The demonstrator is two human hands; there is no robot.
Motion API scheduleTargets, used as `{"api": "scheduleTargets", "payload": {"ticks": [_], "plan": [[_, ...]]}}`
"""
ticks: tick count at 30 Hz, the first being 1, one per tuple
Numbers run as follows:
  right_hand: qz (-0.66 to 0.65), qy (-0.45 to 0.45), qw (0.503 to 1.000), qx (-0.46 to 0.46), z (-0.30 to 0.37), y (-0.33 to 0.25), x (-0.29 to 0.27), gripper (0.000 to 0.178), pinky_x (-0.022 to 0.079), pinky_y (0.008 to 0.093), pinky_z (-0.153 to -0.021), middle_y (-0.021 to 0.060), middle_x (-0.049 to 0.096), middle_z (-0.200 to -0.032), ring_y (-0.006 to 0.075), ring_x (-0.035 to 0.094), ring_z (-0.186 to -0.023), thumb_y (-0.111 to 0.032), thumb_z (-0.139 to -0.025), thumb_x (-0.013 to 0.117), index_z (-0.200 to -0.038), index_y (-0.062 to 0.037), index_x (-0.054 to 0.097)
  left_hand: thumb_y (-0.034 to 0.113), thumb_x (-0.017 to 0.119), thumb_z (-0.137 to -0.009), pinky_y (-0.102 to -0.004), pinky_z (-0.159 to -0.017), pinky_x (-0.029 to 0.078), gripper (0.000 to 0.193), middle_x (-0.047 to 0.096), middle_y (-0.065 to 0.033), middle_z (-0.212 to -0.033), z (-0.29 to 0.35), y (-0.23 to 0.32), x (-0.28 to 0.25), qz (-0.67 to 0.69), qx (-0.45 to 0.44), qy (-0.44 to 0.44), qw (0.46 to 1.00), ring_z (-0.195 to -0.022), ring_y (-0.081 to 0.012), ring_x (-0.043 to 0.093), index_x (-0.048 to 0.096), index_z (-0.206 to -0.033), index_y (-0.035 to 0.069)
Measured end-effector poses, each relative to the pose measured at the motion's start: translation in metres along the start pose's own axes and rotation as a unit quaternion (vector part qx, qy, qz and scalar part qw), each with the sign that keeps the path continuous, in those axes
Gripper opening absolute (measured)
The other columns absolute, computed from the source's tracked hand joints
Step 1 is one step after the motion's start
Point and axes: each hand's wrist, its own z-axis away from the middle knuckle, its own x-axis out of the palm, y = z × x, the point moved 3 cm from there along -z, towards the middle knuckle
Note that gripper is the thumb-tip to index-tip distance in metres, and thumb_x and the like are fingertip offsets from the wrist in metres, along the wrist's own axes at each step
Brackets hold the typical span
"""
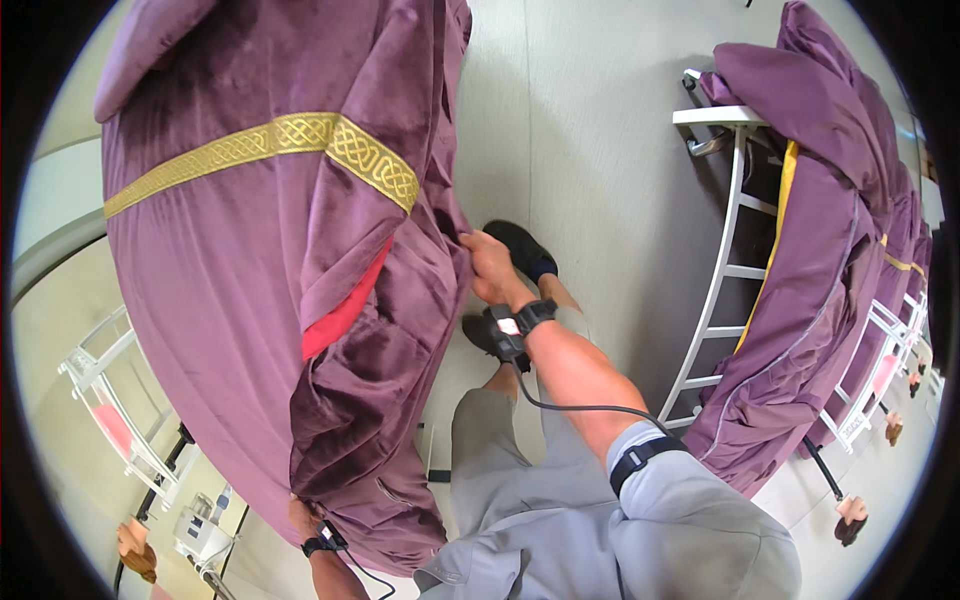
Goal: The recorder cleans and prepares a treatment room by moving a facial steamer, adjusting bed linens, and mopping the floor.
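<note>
A large purple velvet cover [220, 290] is draped over something bulky on my left; what lies under it is hidden. A gold patterned band [290, 135] crosses it, and a strip of red cloth [348, 308] shows in an open fold. My right hand [490, 268] is closed on the cover's right-hand edge, with the cloth pinched in its fingers. Lower down, my left hand [303, 515] grips the same cover at a folded edge, its fingers partly hidden by the cloth. Both wrists wear black straps with small devices and cables.
To the right stands a white ladder-like rail [722, 270], with another purple cloth [810, 290] with yellow trim heaped beside it. Pale floor [590, 130] runs between the two. A white frame with a pink panel [113, 428] and a white device [203, 530] stand at the left.
</note>
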Motion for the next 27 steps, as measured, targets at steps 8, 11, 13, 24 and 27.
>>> {"api": "scheduleTargets", "payload": {"ticks": [8, 11, 13, 24, 27], "plan": [[0.049, 0.009, 0.971, -0.232, 0.189, -0.109, 0.087, 0.023, 0.049, 0.0237, -0.073, 0.0030, 0.066, -0.095, 0.0086, 0.060, -0.081, -0.008, -0.094, 0.057, -0.113, 0.0047, 0.062, 0.034, 0.048, -0.099, -0.0384, -0.042, 0.047, 0.038, 0.061, -0.0123, -0.069, 0.037, 0.018, 0.001, -0.135, 0.098, 0.013, 0.986, -0.050, -0.0225, 0.059, 0.061, -0.088, 0.000], [0.225, -0.042, 0.932, -0.280, 0.255, -0.111, 0.155, 0.029, 0.048, 0.0230, -0.071, 0.0006, 0.065, -0.088, 0.0061, 0.057, -0.080, -0.014, -0.093, 0.065, -0.112, 0.0077, 0.064, 0.031, 0.055, -0.095, -0.0399, -0.057, 0.052, 0.038, 0.065, -0.0202, -0.083, 0.082, 0.040, -0.006, -0.225, 0.187, 0.063, 0.954, -0.068, -0.0283, 0.064, 0.060, -0.104, -0.006], [0.319, -0.147, 0.876, -0.332, 0.283, -0.098, 0.208, 0.034, 0.050, 0.0269, -0.084, 0.0082, 0.070, -0.102, 0.0108, 0.061, -0.093, -0.015, -0.092, 0.066, -0.117, 0.0084, 0.062, 0.025, 0.067, -0.087, -0.0395, -0.091, 0.050, 0.056, 0.063, -0.0283, -0.115, 0.119, 0.050, -0.019, -0.390, 0.304, 0.200, 0.846, -0.109, -0.0341, 0.063, 0.052, -0.129, -0.009], [0.417, -0.243, 0.855, -0.188, 0.300, -0.087, 0.280, 0.031, 0.048, 0.0322, -0.068, 0.0094, 0.059, -0.077, 0.0159, 0.060, -0.076, -0.016, -0.091, 0.058, -0.112, 0.0073, 0.057, 0.010, 0.074, -0.080, -0.0352, -0.091, 0.050, 0.060, 0.062, -0.0184, -0.120, 0.498, 0.210, 0.185, -0.003, 0.540, -0.248, 0.804, -0.105, -0.0267, 0.063, 0.049, -0.133, 0.000], [0.478, -0.253, 0.810, -0.228, 0.299, -0.096, 0.280, 0.028, 0.045, 0.0273, -0.054, 0.0019, 0.056, -0.074, 0.0067, 0.053, -0.062, -0.014, -0.090, 0.059, -0.108, 0.0077, 0.056, 0.009, 0.073, -0.082, -0.0358, -0.089, 0.050, 0.053, 0.064, -0.0210, -0.118, 0.530, 0.247, 0.204, -0.068, 0.625, -0.159, 0.762, -0.106, -0.0299, 0.064, 0.052, -0.131, 0.000]]}}
